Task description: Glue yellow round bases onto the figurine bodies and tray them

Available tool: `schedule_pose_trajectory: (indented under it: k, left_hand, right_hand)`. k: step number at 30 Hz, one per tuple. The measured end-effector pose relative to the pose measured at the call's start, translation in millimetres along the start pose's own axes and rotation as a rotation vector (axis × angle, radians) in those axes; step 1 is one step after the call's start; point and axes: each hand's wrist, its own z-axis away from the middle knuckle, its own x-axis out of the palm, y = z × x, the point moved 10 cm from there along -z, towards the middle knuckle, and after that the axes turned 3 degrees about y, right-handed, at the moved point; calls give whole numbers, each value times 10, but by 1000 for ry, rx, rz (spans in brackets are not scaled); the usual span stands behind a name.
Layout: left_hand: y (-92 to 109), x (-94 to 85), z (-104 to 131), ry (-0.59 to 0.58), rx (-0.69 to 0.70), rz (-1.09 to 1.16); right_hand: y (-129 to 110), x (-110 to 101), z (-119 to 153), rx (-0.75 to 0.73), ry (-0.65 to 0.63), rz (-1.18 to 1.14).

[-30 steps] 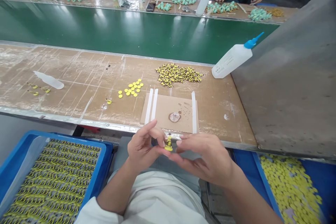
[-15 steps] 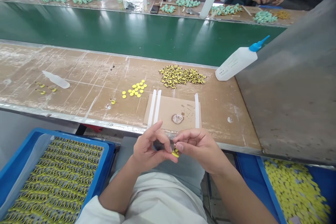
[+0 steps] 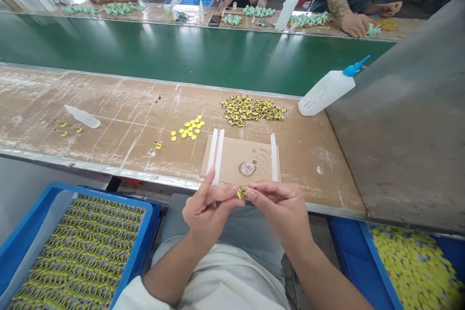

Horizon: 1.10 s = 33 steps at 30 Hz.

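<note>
Just off the table's front edge, my left hand (image 3: 209,208) pinches a small yellow piece (image 3: 240,193) between thumb and forefinger. My right hand (image 3: 281,206) has thumb and fingertips closed on the dark and yellow part at the piece's right side. Beyond the hands lies a cardboard sheet (image 3: 232,160) with white tape strips and a whitish round smear (image 3: 247,169). Yellow discs (image 3: 189,128) lie to its left, and a pile of small black and yellow pieces (image 3: 250,109) lies behind it.
A white glue bottle (image 3: 327,93) leans against the metal panel (image 3: 407,121) at right. Blue trays hold rows of assembled pieces (image 3: 80,252) at lower left and yellow discs (image 3: 417,266) at lower right. Several people work beyond the green belt (image 3: 163,51).
The yellow piece has been raised and turned on its side between my fingers. My left forefinger has come down onto it. Across the belt, a tattooed arm has lowered to the table.
</note>
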Motion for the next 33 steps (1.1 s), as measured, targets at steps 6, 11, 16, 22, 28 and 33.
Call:
schedule_pose_trajectory:
  k: [6,11,16,22,28,33]
  left_hand:
    - [26,47,-33,-69,24,22]
    - [-25,4,-46,-99,-16,44]
    - [-39,-312,26,-77,-23,-29]
    - [-52,-998,186,91,-58,-104]
    - [-2,-1570,373,236,-98,-156]
    - [93,-1866,431,316,-94,-184]
  right_hand:
    - [31,-13,0,-9,29,46]
    - [30,-37,20,-125,76,90]
    - [414,-33,64,-56,100,158]
    - [917,398,32,83,-47,297]
    - [1062,1051,112,102,-299,502]
    - [1193,1422,163,104,-446,527]
